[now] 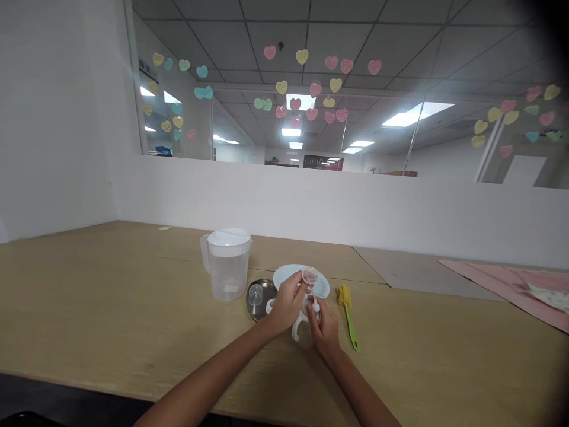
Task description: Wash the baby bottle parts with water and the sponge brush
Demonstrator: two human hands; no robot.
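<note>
My left hand [288, 302] is closed, its fingertips pinching a small round translucent part with a ringed, pinkish face [310, 275]. A thin pale tube [313, 292] hangs below that part and ends in a small white knob [316, 307]. My right hand [326, 326] is closed around the lower end of the tube, near the knob. Between my hands sits a white curved handle [299, 328], partly hidden by my fingers; what it belongs to is mostly covered. A white ring-like piece [269, 305] shows beside my left hand.
A lidded clear pitcher [229, 273] stands left of a round metal tray [251, 308] holding a clear dome-shaped cap [255, 295]. Behind my hands lies a white plate [284, 274]. A yellow-headed brush [349, 323] with a green handle rests right; a pink cloth [489, 279] lies far right.
</note>
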